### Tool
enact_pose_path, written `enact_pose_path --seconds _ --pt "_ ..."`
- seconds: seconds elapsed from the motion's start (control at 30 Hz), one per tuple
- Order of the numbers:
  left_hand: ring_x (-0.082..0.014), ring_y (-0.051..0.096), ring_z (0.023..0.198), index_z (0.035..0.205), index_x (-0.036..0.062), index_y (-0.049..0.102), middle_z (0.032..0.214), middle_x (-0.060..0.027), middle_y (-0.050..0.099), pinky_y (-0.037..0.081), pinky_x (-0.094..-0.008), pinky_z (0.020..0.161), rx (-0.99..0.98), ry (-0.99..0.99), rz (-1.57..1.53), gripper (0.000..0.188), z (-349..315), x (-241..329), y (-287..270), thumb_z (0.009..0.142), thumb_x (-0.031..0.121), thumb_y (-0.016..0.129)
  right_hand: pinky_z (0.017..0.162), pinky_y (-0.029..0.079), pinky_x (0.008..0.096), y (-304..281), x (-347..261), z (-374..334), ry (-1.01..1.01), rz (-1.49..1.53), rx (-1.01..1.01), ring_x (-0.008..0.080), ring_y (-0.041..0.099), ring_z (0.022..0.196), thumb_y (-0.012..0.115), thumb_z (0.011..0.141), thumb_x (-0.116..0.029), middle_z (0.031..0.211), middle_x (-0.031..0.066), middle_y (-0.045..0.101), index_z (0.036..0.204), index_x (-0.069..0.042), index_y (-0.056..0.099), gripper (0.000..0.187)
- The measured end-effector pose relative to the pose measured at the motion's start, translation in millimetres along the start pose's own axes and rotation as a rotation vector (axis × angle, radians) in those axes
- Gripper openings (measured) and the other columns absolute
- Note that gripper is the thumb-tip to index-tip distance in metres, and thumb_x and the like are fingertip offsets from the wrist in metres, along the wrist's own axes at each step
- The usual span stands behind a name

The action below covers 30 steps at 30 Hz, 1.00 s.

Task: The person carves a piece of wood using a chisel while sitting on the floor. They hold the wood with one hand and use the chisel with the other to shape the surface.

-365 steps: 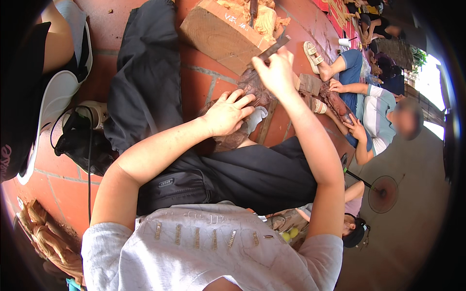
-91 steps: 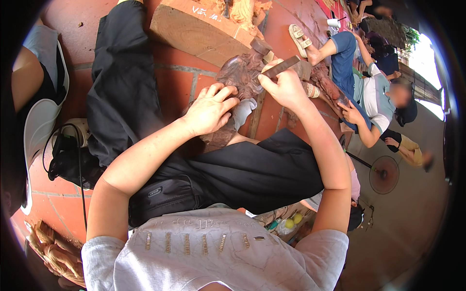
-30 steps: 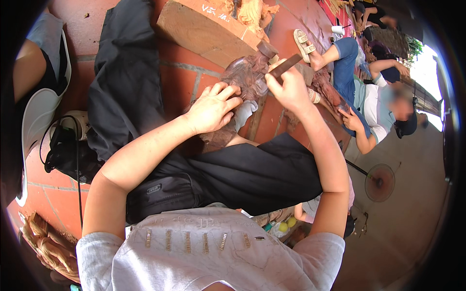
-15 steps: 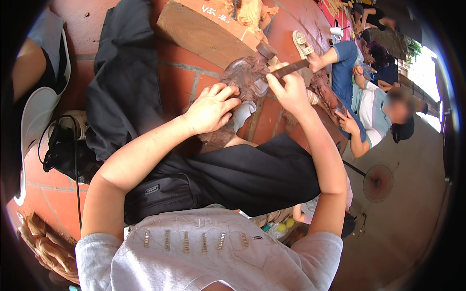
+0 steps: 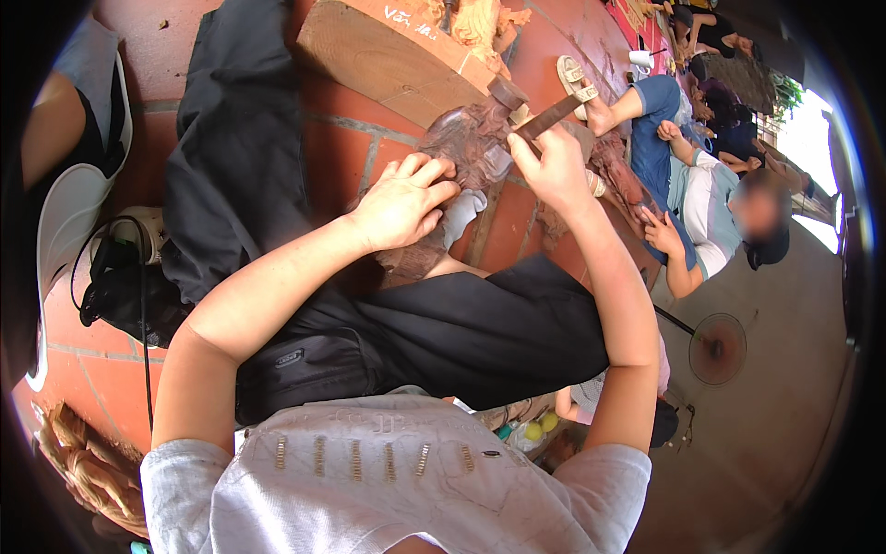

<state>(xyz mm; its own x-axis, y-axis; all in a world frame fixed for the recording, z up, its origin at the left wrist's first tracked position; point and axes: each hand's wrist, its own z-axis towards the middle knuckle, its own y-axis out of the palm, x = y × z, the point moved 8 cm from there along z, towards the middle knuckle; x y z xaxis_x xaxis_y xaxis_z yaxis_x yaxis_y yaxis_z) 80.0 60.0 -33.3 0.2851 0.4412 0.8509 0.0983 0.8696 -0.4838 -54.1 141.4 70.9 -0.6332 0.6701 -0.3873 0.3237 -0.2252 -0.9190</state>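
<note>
A dark reddish-brown wood carving (image 5: 458,140) leans across my lap, its lower end by my thigh. My left hand (image 5: 403,200) lies over its near side with the fingers curled against the wood. Whether something thin is under those fingers is hidden. At the carving's right side, my right hand (image 5: 552,168) pinches a flat brown strip (image 5: 551,117) between thumb and fingers. The strip slants up and to the right, just beside the carving's knobbed upper end. A pale grey cloth (image 5: 464,214) is tucked against the carving below my left fingers.
Beyond the carving sits a large wooden block (image 5: 388,60) with a lighter carved piece on it. A seated co-worker (image 5: 706,198) at the right holds another reddish carving (image 5: 620,171). A white plastic chair (image 5: 69,226) stands left; a pale carving (image 5: 92,471) lies lower left.
My right hand has shifted slightly, and the brown strip now tilts more steeply upward. My left hand and the carving look almost the same. The co-worker's far hand has risen a little.
</note>
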Motion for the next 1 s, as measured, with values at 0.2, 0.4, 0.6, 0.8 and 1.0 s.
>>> enact_pose_path --seconds 0.2,0.4,0.6,0.8,1.0 --pt "-0.0313 0.043 0.121 0.121 0.0121 0.059 0.131 -0.0068 0.048 0.04 -0.0454 0.1 0.008 0.046 -0.002 0.045 0.4 1.6 0.1 0.077 0.014 0.07 0.079 0.049 0.0387 4.1 -10.1 -7.0 -0.114 -0.131 0.006 0.0339 0.062 0.089 0.068 0.084 -0.011 0.091 0.0167 0.064 0.091 0.0 0.066 0.014" --pt "-0.0316 0.043 0.12 0.121 0.0126 0.06 0.131 -0.0073 0.047 0.041 -0.0451 0.099 0.0 -0.003 0.013 0.045 -0.6 -1.1 -1.1 0.077 0.013 0.069 0.076 0.05 0.0395 1.0 -4.7 1.5 0.043 -0.067 -0.043 0.0337 0.064 0.083 0.068 0.084 -0.013 0.09 0.0167 0.064 0.091 0.0 0.065 0.015" --pt "-0.0316 0.044 0.12 0.12 0.0124 0.06 0.13 -0.008 0.047 0.041 -0.045 0.099 -0.001 0.013 -0.008 0.044 1.6 -0.1 -0.6 0.077 0.012 0.069 0.073 0.049 0.0398 -1.0 -11.8 -2.2 -0.092 -0.058 0.017 0.0335 0.064 0.084 0.066 0.085 -0.012 0.087 0.017 0.064 0.095 0.0 0.065 0.016" --pt "-0.0316 0.044 0.119 0.12 0.0128 0.06 0.13 -0.008 0.047 0.04 -0.0445 0.1 0.012 0.0 0.002 0.044 -0.3 -2.8 -2.3 0.077 0.013 0.069 0.074 0.05 0.038 0.7 -4.9 -2.7 -0.021 -0.012 -0.062 0.0322 0.065 0.082 0.068 0.085 -0.012 0.089 0.0172 0.065 0.095 0.0 0.066 0.016" --pt "-0.0314 0.044 0.119 0.119 0.0126 0.06 0.13 -0.0082 0.047 0.041 -0.0442 0.099 0.022 -0.015 -0.003 0.044 1.0 -2.5 -3.6 0.077 0.013 0.07 0.076 0.051 0.0363 -3.0 7.9 4.0 0.086 -0.064 -0.107 0.0291 0.066 0.082 0.068 0.087 -0.014 0.087 0.0149 0.065 0.094 0.0 0.067 0.016"
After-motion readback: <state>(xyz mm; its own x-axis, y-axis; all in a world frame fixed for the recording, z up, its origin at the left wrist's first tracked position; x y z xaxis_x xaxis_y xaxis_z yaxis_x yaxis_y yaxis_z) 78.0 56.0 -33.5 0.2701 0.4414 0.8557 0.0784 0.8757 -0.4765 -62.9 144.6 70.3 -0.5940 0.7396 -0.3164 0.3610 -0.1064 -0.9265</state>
